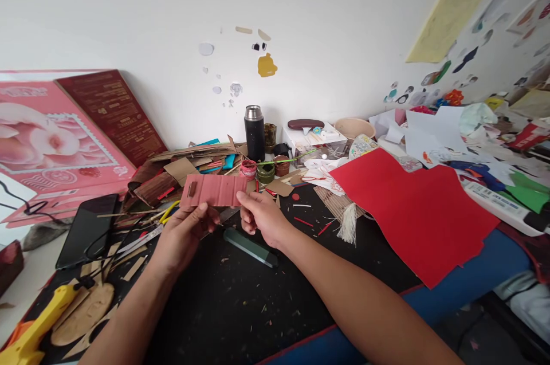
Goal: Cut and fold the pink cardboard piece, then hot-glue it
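A pinkish-red piece of cardboard [217,190] with fold lines is held up between both hands above the black tabletop. A small brown strip sits near its left end. My left hand [184,230] pinches its lower left edge, thumb on the front face. My right hand [260,216] grips its right lower corner between thumb and fingers. Just below the hands lies a dark green utility knife [250,247]. Yellow-handled scissors [169,213] rest on the left, with the blades [140,240] pointing toward me.
A hot glue gun [40,319] and a phone [86,230] are on the left. Cardboard scraps [183,169], a black flask [254,133] and paint jars [265,172] stand along the wall. Red sheet [421,210] overhangs the right side. Paper bits dot the black mat [223,307].
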Demonstrator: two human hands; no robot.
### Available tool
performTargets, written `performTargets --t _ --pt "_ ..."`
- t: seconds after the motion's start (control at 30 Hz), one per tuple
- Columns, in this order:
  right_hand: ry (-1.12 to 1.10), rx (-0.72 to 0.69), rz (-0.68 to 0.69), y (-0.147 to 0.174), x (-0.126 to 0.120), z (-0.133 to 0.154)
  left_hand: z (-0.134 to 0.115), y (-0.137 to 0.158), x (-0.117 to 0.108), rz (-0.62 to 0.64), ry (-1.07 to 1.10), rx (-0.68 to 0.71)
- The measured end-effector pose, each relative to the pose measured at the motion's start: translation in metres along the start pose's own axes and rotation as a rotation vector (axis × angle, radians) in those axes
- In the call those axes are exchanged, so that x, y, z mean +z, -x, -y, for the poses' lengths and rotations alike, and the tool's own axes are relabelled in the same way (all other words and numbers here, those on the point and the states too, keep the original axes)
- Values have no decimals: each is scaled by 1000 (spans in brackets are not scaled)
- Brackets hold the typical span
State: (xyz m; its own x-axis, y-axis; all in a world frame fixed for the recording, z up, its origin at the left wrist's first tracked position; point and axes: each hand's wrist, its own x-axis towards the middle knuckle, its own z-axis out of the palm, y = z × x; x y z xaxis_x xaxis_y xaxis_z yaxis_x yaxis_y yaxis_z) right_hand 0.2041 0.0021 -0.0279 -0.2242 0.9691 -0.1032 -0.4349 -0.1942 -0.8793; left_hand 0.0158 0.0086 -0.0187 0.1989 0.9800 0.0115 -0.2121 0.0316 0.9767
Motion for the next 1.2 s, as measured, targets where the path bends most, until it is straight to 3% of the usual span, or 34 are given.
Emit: performTargets --t 0.17,0.33,0.53,1.0,1.2 --pt "113 49 150 4 4 -5 -3 -8 -6 -180 68 52" --pt "156 36 138 2 1 -5 1 -12 -14 -348 24 104" --pt "140 -17 39 0 -4 -3 3 -7 -13 -303 -60 53" --pt "251 -40 67 0 -3 -8 -1 -4 -6 -232 -74 40" --pt "376 -65 51 -1 -6 -10 2 -3 -5 -147 -102 -19"
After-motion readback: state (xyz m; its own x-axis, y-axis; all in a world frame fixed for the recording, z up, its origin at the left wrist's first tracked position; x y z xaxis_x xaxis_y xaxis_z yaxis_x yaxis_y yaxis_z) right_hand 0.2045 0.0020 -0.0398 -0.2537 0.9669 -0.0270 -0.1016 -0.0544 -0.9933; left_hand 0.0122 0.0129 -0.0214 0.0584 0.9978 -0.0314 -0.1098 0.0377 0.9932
